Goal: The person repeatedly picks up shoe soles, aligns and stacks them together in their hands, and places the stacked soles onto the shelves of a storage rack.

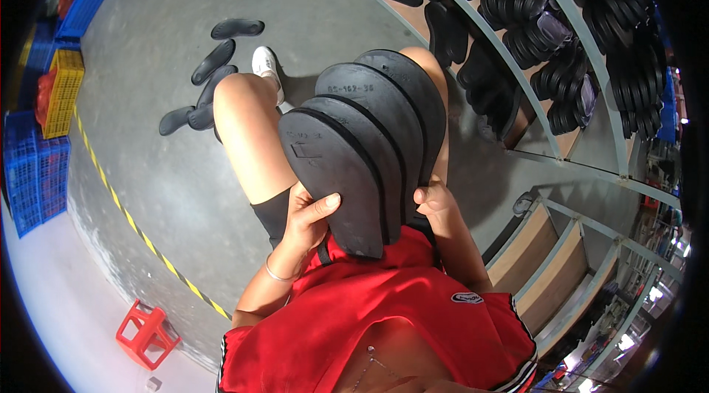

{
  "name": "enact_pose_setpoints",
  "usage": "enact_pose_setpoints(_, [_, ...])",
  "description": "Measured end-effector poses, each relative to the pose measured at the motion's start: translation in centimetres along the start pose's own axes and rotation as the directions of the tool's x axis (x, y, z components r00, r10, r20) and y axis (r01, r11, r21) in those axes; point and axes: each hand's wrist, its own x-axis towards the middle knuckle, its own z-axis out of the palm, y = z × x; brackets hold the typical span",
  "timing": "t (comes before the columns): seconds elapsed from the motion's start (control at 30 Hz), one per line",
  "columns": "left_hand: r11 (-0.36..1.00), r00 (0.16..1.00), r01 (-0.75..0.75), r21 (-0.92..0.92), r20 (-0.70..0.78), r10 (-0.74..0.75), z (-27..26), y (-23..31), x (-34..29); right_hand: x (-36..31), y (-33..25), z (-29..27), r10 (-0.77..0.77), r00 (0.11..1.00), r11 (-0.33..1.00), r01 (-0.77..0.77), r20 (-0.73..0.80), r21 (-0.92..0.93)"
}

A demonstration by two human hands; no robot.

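Note:
Several black shoe soles (336, 171) lie fanned and overlapping, held up over my lap. My left hand (309, 214) grips the near left edge of the front sole, its thumb lying on the top face. On the opposite side, my right hand (436, 199) clasps the stack's right edge, thumb toward the soles and the other fingers partly hidden. Moulded marks show at the wide ends of the soles. What lies under the stack is hidden.
Loose black soles (214, 62) are scattered on the grey floor ahead left. Racks (543, 83) packed with soles stand at right, above a shelf unit with wooden boards (550, 260). At left are blue crates (37, 171), a yellow crate (65, 94) and a red stool (148, 334).

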Motion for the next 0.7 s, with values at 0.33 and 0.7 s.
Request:
enact_pose_setpoints(0.33, [0.955, 0.997, -0.064, 0.289, -0.025, 0.074, 2.3, 0.7, -0.6, 1.2, -0.2, 0.7, -0.19, 0.98, 0.979, 0.185, 0.053, 0.086])
enact_pose_setpoints(0.7, [0.9, 0.957, -0.235, 0.367, -0.075, 0.281, 2.0, -0.8, 1.8, 0.6, -1.7, 1.0, -0.019, 0.996, 0.987, 0.032, 0.087, -0.155])
